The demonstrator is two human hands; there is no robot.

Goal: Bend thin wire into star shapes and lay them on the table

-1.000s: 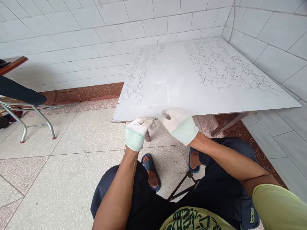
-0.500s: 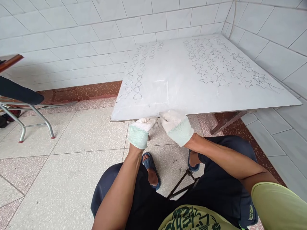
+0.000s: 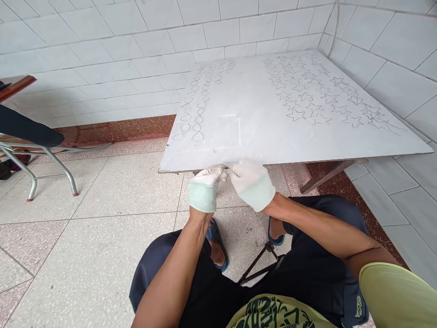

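In a white glove with a pale green cuff, my left hand (image 3: 205, 186) is closed in a pinch at the table's near edge. My right hand (image 3: 251, 183), gloved alike, meets it fingertip to fingertip. Between them shows a bit of thin wire (image 3: 224, 164); its full shape is hidden by the gloves. Beyond the hands, the white tabletop (image 3: 273, 141) carries wire figure-eight shapes (image 3: 198, 132) in columns on the left. Many wire stars (image 3: 295, 115) lie in rows on the right, some overlapping at the far right.
White tiled walls (image 3: 211, 38) border the table behind and at the right. A wooden table leg (image 3: 319, 176) slants underneath. To the left stands a metal-framed stool (image 3: 54, 166) with a person's dark-clad leg (image 3: 29, 127) over it. A dark metal frame (image 3: 261, 262) stands between my feet.
My left hand has shifted slightly right, and the two hands are closer together. Less of the wire shows between the fingers. The view has moved slightly; the shapes on the table stay put.
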